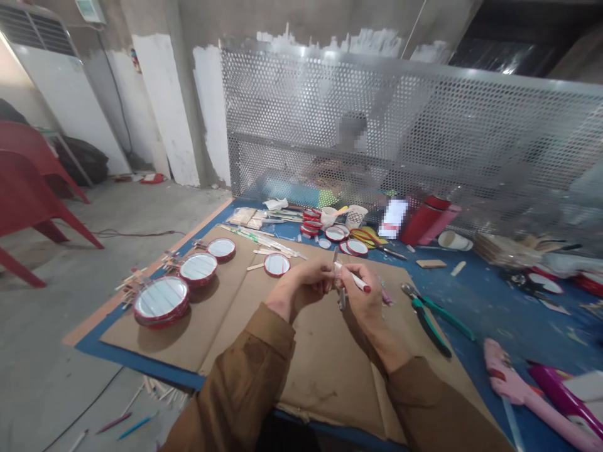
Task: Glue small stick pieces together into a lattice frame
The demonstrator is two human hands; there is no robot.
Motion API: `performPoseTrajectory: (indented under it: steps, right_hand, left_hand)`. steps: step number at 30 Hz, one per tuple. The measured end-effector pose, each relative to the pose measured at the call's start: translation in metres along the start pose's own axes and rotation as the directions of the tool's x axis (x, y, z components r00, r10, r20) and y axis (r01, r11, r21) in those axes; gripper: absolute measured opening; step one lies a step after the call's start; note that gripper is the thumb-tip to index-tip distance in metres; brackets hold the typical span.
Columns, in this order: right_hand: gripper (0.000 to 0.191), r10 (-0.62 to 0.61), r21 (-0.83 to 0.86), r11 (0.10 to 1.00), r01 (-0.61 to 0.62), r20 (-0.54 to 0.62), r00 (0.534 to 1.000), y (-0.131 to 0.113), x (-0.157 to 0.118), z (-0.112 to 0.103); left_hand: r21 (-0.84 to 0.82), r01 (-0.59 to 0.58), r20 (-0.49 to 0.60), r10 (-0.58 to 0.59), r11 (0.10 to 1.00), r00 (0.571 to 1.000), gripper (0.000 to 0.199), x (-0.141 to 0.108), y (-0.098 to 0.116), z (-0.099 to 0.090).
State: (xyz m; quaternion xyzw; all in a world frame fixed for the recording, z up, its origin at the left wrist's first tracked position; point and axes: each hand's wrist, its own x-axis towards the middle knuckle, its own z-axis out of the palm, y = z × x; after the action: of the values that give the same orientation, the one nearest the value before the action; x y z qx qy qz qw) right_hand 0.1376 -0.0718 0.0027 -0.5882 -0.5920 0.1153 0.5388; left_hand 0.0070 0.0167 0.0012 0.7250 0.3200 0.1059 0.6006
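Observation:
My right hand [363,296] grips a white marker pen [354,277] with a red end, slanted toward my left hand. Pinched in my left hand [311,275] is a thin, flat stick [342,300] that stands roughly upright beside the pen; its exact kind is hard to make out. Both hands are close together above a brown cardboard sheet [311,376]. Left of them lies a round red-rimmed lid [277,265] with wooden sticks near it. Farther left, red-rimmed round pieces with stick necks, one of them a large disc [161,300], stand in a row.
Green-handled pliers [431,323] lie right of the cardboard, near a pink glue gun [513,376]. Along the back are paper cups [356,216], scissors [377,242], a phone [394,218] and a red bottle [426,220]. A perforated metal screen [292,100] rises behind, with a person beyond it.

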Motion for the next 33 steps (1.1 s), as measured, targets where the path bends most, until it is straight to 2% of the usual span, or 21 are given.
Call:
performPoseTrajectory:
  steps: [5, 10, 19, 25, 30, 33]
  right_hand:
    - [0.027, -0.021, -0.039, 0.999, 0.02, -0.018, 1.0, -0.0008, 0.0012, -0.0005]
    - [0.027, -0.016, -0.038, 0.999, 0.016, 0.005, 1.0, 0.0026, 0.0006, -0.0003]
    - [0.024, -0.053, -0.054, 0.997, 0.051, -0.032, 0.998, -0.0011, -0.0004, -0.0002]
    - [0.027, -0.006, -0.023, 1.0, 0.006, -0.003, 1.0, 0.0041, 0.0014, 0.0009]
    - [0.027, -0.023, -0.052, 0.998, 0.021, -0.029, 0.999, 0.0022, 0.0016, 0.0003]
    - [0.028, -0.017, -0.05, 0.999, 0.017, -0.007, 1.0, 0.0025, 0.001, 0.0007]
  left_hand:
    - [-0.008, -0.001, -0.01, 0.001, 1.0, 1.0, 0.033, 0.0013, -0.003, 0.0003]
    - [-0.018, -0.006, 0.002, 0.006, 1.0, 1.0, 0.029, -0.001, 0.0003, 0.0005]
    - [0.003, 0.012, 0.006, -0.012, 1.0, 1.0, 0.022, -0.0004, -0.0002, -0.0002]
    - [0.001, 0.021, -0.017, -0.021, 1.0, 1.0, 0.022, -0.0024, 0.0024, 0.0002]
    - [0.009, 0.035, -0.02, -0.035, 0.999, 0.999, 0.019, -0.0016, 0.0017, 0.0009]
    - [0.01, 0.031, -0.025, -0.031, 0.999, 0.999, 0.019, -0.001, 0.0007, 0.0006]
